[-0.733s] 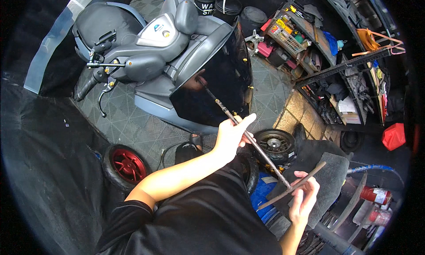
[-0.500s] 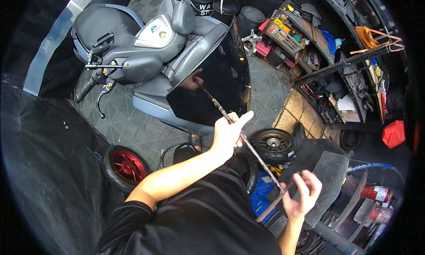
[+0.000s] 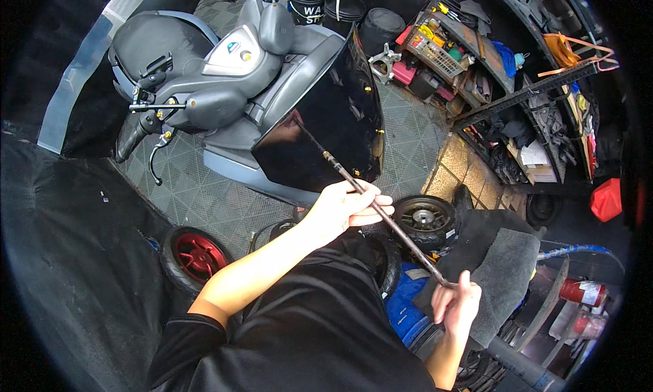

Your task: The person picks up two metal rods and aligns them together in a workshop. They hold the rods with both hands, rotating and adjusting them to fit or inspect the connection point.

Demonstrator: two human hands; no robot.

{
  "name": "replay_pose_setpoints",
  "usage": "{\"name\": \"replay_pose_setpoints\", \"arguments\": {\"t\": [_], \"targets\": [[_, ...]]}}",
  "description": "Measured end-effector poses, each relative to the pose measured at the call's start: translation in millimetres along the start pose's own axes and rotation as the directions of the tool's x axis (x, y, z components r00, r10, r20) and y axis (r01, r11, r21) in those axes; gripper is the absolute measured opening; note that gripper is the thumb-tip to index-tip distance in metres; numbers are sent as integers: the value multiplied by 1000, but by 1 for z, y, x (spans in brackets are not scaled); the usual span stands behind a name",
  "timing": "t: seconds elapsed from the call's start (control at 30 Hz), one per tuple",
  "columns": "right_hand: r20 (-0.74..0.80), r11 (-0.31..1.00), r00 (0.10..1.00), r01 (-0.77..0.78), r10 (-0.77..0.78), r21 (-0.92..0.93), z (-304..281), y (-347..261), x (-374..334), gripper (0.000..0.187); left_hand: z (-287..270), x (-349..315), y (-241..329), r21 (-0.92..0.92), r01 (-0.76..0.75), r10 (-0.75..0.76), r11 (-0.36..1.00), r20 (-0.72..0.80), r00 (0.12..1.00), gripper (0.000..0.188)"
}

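Observation:
A long T-handle socket wrench (image 3: 405, 237) slants from lower right up toward a grey scooter (image 3: 255, 69). My left hand (image 3: 340, 211) is closed loosely round its shaft, thumb on top and fingers partly stretched beneath. At the lower end, my right hand (image 3: 459, 301) closes on the handle, and the crossbar is mostly hidden by the fingers. The far end of the wrench is over the scooter's glossy black front panel (image 3: 323, 113), which mirrors it. Whether tip and panel touch, I cannot tell. Small gold-coloured bolts (image 3: 368, 89) sit along the panel's edge.
A red-rimmed wheel (image 3: 197, 251) lies at the left, a black wheel (image 3: 425, 218) at the right. Shelves (image 3: 503, 99) with tools and baskets fill the upper right. Buckets (image 3: 309, 4) stand behind the scooter. A grey cloth (image 3: 503, 283) lies beside my right hand.
My right hand has turned and closed into a fist on the handle; the crossbar has swung round. My left hand has shifted slightly, its thumb coming down onto the shaft.

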State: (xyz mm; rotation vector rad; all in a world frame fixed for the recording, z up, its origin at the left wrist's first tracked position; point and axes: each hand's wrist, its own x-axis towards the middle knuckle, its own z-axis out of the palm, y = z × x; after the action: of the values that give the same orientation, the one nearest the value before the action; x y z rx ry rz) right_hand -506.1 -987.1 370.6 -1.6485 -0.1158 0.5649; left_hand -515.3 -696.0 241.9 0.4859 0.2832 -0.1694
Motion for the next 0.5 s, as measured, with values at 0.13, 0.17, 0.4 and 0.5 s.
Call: {"name": "replay_pose_setpoints", "arguments": {"t": [0.13,0.17,0.4,0.5], "targets": [[-127,656,782,408,-610,-635,-14,-6,-6,28,3,3,-7,58,31,-17,998,-225,974,16],[-75,537,723,435,-687,-723,-14,-8,-6,14,5,6,-7,100,43,-15,994,-270,963,16],[244,262,752,484,-612,-835,17,-19,11,45,9,19,-19,124,-106,136,987,-271,953,38],[296,69,727,426,-620,-902,5,-10,10,45,12,23,-16,108,-92,118,990,-277,953,39]]}}
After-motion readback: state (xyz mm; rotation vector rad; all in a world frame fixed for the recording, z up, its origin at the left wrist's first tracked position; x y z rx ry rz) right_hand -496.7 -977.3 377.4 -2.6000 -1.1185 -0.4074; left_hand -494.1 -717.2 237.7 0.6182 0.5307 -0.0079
